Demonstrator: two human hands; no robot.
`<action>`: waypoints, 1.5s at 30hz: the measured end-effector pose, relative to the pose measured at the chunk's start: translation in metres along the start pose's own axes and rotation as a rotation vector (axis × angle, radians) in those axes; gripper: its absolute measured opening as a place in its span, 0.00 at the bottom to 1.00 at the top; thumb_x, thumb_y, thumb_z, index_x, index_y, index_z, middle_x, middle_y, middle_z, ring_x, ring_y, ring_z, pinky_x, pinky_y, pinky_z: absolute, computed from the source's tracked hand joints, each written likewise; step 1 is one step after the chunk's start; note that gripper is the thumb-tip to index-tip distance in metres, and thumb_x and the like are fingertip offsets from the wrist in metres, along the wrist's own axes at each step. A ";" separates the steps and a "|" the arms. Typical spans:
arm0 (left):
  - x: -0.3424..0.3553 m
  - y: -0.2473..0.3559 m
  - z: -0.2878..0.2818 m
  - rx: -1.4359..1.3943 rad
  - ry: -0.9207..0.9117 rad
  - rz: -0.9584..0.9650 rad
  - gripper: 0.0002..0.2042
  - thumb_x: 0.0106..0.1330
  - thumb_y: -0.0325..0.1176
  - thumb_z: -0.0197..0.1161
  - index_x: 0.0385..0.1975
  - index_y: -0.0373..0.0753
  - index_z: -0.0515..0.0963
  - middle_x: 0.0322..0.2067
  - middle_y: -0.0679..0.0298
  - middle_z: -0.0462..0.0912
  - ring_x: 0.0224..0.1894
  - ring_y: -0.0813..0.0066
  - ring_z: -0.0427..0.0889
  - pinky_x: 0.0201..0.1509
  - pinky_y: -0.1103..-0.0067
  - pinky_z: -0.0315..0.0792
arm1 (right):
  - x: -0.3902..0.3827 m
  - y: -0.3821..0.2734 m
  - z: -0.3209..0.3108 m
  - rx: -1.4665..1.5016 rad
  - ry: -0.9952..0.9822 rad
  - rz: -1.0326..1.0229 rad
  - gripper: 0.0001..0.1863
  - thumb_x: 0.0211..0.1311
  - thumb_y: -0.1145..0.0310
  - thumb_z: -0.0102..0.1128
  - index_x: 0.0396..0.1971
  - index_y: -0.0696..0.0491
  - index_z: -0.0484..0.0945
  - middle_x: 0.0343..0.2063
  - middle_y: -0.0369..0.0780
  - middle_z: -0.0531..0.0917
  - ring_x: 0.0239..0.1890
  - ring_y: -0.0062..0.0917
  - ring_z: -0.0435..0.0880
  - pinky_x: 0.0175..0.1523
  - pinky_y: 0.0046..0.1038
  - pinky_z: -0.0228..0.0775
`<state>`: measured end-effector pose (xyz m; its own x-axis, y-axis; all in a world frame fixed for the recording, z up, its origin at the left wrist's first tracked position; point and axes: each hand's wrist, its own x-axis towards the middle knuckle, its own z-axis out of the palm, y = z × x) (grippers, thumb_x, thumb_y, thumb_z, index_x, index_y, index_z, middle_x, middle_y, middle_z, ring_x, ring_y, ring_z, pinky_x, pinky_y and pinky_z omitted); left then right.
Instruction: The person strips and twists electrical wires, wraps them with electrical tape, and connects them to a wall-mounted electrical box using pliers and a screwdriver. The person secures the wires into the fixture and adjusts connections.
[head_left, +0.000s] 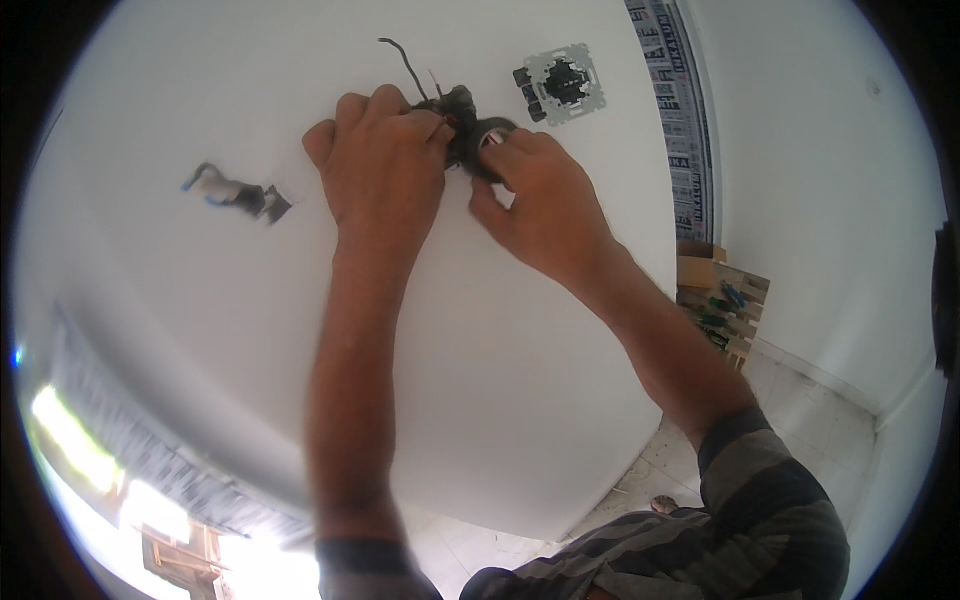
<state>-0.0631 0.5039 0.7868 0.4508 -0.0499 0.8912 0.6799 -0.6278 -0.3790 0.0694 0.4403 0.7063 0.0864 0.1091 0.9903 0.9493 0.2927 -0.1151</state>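
Observation:
My left hand is closed around dark wires at an opening in the white wall, and its fingertips hide most of what they pinch. A bent black wire sticks up above those fingers, with a thin reddish wire beside it. In my right hand is a roll of black electrical tape, held upright against the wire bundle. Up and to the right, a grey metal-framed socket mechanism with a black centre sits at the wall, apart from both hands.
More wires, blurred, come out of the white wall on the left. A patterned strip runs down the wall's right edge. Below it stands a cardboard box beside a wooden rack with green and blue-handled tools. Bright openings show lower left.

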 end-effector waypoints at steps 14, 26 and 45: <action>0.001 -0.002 0.000 -0.023 -0.003 -0.002 0.04 0.64 0.33 0.72 0.36 0.48 0.91 0.35 0.73 0.81 0.47 0.71 0.76 0.59 0.65 0.61 | 0.050 0.022 0.000 0.634 0.012 0.214 0.14 0.64 0.67 0.66 0.44 0.60 0.88 0.35 0.45 0.88 0.34 0.31 0.85 0.40 0.29 0.76; -0.002 -0.003 0.004 -0.044 0.066 0.025 0.05 0.65 0.35 0.69 0.32 0.46 0.90 0.34 0.72 0.80 0.46 0.70 0.75 0.59 0.66 0.59 | 0.018 0.026 0.019 0.139 0.113 0.015 0.08 0.62 0.77 0.62 0.41 0.59 0.81 0.35 0.48 0.83 0.41 0.44 0.83 0.46 0.44 0.77; 0.001 -0.001 -0.006 -0.011 -0.018 0.000 0.04 0.64 0.34 0.72 0.34 0.46 0.91 0.34 0.73 0.82 0.46 0.70 0.76 0.60 0.66 0.60 | 0.048 0.022 -0.009 0.860 -0.065 0.273 0.18 0.70 0.54 0.63 0.39 0.54 0.92 0.44 0.41 0.88 0.42 0.24 0.86 0.44 0.27 0.77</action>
<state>-0.0667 0.4999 0.7892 0.4613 -0.0354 0.8865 0.6737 -0.6363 -0.3760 0.0973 0.4430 0.7525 0.2333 0.3248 0.9166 0.3425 0.8548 -0.3900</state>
